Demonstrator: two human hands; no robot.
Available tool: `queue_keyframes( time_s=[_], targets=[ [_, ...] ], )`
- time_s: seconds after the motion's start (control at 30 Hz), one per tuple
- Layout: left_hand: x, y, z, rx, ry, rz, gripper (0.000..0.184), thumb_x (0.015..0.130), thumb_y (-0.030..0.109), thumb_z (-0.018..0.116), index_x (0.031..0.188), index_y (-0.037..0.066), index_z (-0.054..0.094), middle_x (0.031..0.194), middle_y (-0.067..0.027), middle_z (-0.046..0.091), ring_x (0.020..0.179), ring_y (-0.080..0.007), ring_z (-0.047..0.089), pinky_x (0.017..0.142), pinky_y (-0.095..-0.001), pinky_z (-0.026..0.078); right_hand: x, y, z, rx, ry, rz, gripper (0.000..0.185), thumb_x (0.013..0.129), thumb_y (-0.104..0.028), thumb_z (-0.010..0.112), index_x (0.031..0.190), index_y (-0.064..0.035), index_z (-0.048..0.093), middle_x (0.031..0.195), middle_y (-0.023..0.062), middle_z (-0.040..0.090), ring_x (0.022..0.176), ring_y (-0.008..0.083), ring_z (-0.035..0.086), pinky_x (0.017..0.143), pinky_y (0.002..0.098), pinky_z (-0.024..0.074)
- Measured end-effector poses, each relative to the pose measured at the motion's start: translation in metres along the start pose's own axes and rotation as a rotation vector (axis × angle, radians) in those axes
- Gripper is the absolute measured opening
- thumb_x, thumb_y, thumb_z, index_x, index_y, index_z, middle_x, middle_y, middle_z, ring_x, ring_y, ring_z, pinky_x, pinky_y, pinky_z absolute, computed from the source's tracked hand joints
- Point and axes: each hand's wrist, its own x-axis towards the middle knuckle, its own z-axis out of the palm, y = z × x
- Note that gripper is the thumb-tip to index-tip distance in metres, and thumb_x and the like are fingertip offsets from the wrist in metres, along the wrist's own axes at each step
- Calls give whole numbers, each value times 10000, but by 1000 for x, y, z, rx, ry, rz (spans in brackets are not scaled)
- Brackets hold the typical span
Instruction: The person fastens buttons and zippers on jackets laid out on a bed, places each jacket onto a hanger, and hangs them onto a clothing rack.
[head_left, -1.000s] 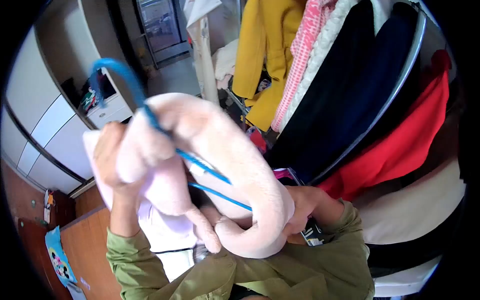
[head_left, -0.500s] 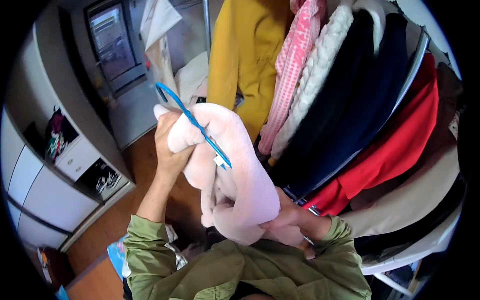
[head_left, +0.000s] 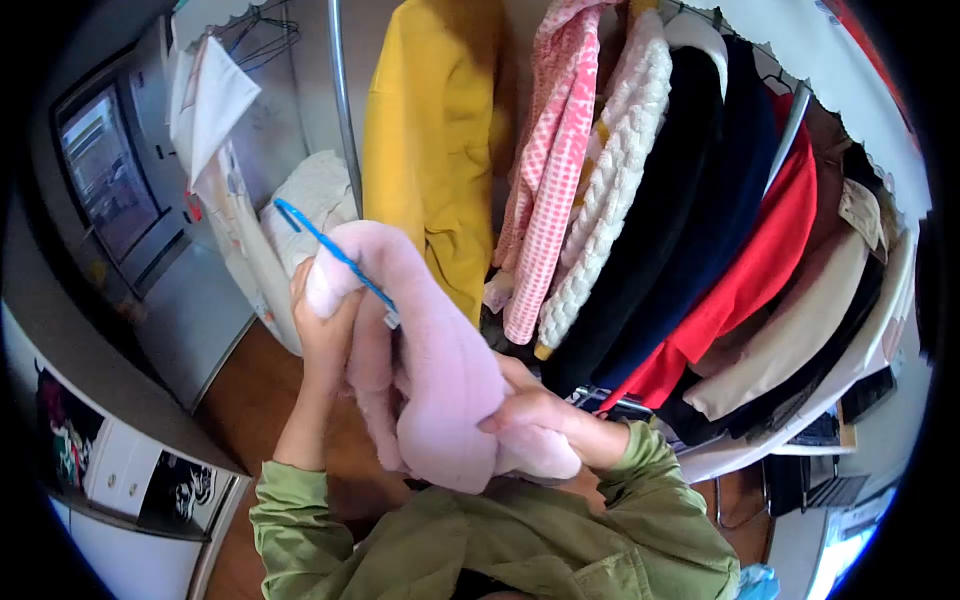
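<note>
A fluffy pale pink garment [head_left: 455, 370] hangs bunched between my two hands in front of my chest. Out of its neck end sticks a blue hanger [head_left: 335, 252], hook towards the upper left; the hanger's lower part is hidden inside the cloth. My left hand [head_left: 325, 325] is closed round the garment's upper left edge, just below the hook. Lower on the right, my right hand [head_left: 535, 405] grips the cloth, with a fold of it hanging under the fingers. A small white tag [head_left: 391, 320] shows near the collar.
Beyond my hands hangs a row of clothes: a yellow coat [head_left: 425, 150], a pink patterned garment [head_left: 555, 170], a white braided knit [head_left: 615, 180], dark coats and a red garment [head_left: 740, 275]. A metal pole [head_left: 344, 100] stands left of them. Shelving with drawers [head_left: 122, 472] is lower left.
My view has turned, so the clothes rack shows more fully and the shelving sits lower. The garment has tipped, hiding more of its neck opening. Both hands keep their hold.
</note>
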Motion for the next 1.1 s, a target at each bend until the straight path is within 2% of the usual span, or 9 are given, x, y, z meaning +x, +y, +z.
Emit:
queue_keyframes(
  time_s=[0.23,0.4,0.53,0.6,0.7,0.8,0.9,1.03,1.1],
  targets=[
    [5,-52,-39,112,223,-65,667,807,143,661,1364,-21,332,1323,-179,427,1230,-281,416,1047,-366,311,84,47,-33,-54,187,48,762,623,-91,576,1353,22,391,1269,117,510,1214,191,438,993,267,329],
    [-24,-134,-72,221,87,-184,756,848,136,614,1436,-8,161,1461,-205,223,1368,-284,209,1122,-356,167,164,81,-63,66,201,-5,771,628,-101,607,1355,21,378,1255,106,519,1181,193,469,978,266,342],
    [-8,-157,-76,-407,53,-469,734,928,135,496,1475,47,14,1509,-172,134,1386,-266,170,1123,-360,148,228,81,-84,-151,341,109,763,630,-87,621,1348,18,385,1231,89,529,1132,181,494,961,267,354],
    [21,-174,-84,-543,6,-467,764,926,143,504,1477,89,-22,1518,-164,96,1382,-269,199,1113,-373,210,263,80,-94,31,300,-69,756,633,-79,615,1348,11,388,1219,85,533,1118,177,498,958,271,358],
    [72,-165,-80,-123,-125,-179,989,848,267,645,1460,90,-111,1524,-165,41,1397,-287,150,1115,-410,213,311,57,-96,194,352,-282,757,628,-43,574,1358,-6,376,1220,108,525,1128,199,494,970,287,359],
    [90,-195,-79,-310,-214,44,1295,589,285,879,1450,22,-52,1499,-194,70,1391,-305,141,1114,-441,201,350,12,-88,303,376,-401,763,613,2,529,1357,-6,359,1224,132,512,1139,229,491,982,295,358],
    [110,-224,-64,-92,-259,-45,1204,608,217,855,1438,14,7,1454,-206,139,1344,-323,230,1094,-450,251,394,10,-101,115,427,-578,746,615,-1,520,1346,-8,372,1195,120,521,1125,218,495,961,296,376],
    [149,-271,-51,240,-76,-118,927,610,127,811,1364,-21,292,1239,-212,459,1185,-339,461,992,-416,373,435,-2,-104,26,486,-601,729,600,-52,537,1315,-1,404,1127,87,534,1027,167,508,865,248,395],
    [176,-285,-43,122,-12,-188,612,652,81,742,1196,-43,490,1064,-210,581,1078,-361,535,939,-411,405,458,-8,-103,-6,500,-658,707,597,-68,544,1291,8,425,1106,83,540,992,160,515,851,237,393]
  ],
)
